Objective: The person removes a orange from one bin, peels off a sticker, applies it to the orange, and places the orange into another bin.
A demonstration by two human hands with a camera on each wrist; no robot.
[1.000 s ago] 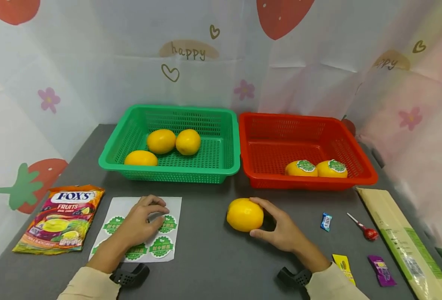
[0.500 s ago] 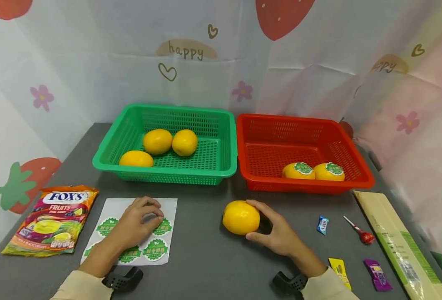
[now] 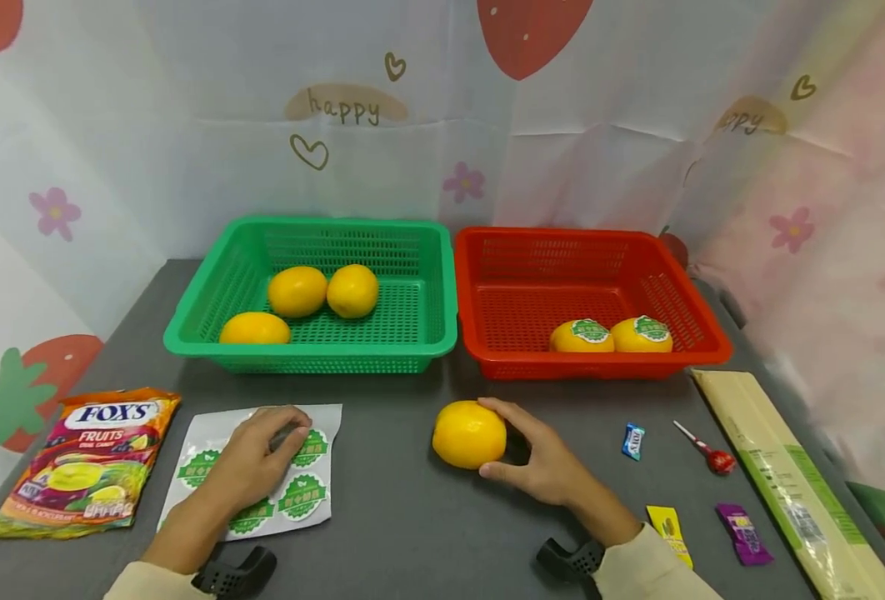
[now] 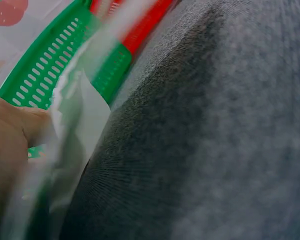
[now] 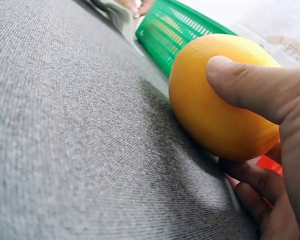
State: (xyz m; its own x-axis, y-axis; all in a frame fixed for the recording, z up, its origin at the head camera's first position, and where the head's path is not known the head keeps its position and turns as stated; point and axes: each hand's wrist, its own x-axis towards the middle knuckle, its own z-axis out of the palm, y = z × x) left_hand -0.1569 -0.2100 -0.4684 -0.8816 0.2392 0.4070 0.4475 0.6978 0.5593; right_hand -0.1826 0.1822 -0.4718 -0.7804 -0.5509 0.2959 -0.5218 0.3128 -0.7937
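My right hand [image 3: 540, 458] grips a yellow lemon [image 3: 468, 435] from its right side, thumb in front and fingers behind. In the right wrist view the lemon [image 5: 205, 110] sits low over the grey cloth, thumb pressed on its skin. My left hand [image 3: 243, 462] is over a white sheet of round green stickers [image 3: 303, 497], with thumb and index finger at the upper right sticker, pinching the sheet. The left wrist view shows the white sheet [image 4: 92, 112] bent up beside the left hand [image 4: 10, 135]. The hand covers part of the stickers.
A green basket [image 3: 307, 358] holds several lemons; beside it, a red basket [image 3: 600, 367] holds two stickered lemons [image 3: 581, 337]. A candy bag [image 3: 86, 467] lies left. Wrapped candies [image 3: 744, 533], a lollipop [image 3: 720, 462] and a long beige package [image 3: 795, 475] lie right.
The whole scene has shifted left in the head view. The sticker sheet's lower edge now curves up where it lay flat. The right hand keeps holding the lemon.
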